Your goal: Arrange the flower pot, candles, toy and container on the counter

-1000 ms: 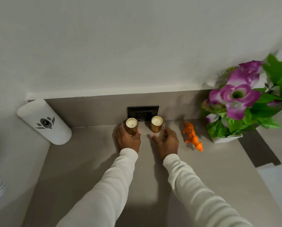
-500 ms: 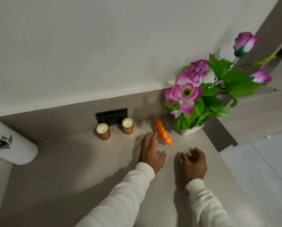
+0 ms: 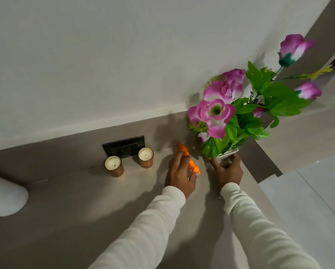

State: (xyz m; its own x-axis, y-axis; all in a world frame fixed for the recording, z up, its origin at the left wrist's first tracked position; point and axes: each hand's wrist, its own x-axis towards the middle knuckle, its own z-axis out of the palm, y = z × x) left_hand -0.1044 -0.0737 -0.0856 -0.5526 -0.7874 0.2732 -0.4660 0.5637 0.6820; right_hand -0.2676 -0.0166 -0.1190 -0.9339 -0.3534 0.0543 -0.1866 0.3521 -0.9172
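On the grey counter (image 3: 69, 206) an orange toy tiger (image 3: 190, 159) lies near the back wall, and my left hand (image 3: 179, 174) is closed around its middle. My right hand (image 3: 227, 169) grips the small white flower pot (image 3: 227, 154) that holds pink-purple flowers (image 3: 214, 111) and green leaves. Two white candles in copper-coloured glasses stand to the left: one candle (image 3: 113, 165) and the other candle (image 3: 145, 157), both apart from my hands. The white container (image 3: 4, 195) lies on its side at the far left, partly cut off by the frame.
A black wall socket plate (image 3: 123, 146) sits on the backsplash behind the candles. The counter ends at the right, just past the pot, where a lower light floor (image 3: 308, 191) shows. A white wall rises behind everything.
Both hands left the candles and moved right. My left hand closed on the toy tiger and my right hand reached forward and took hold of the flower pot. The view swung right.
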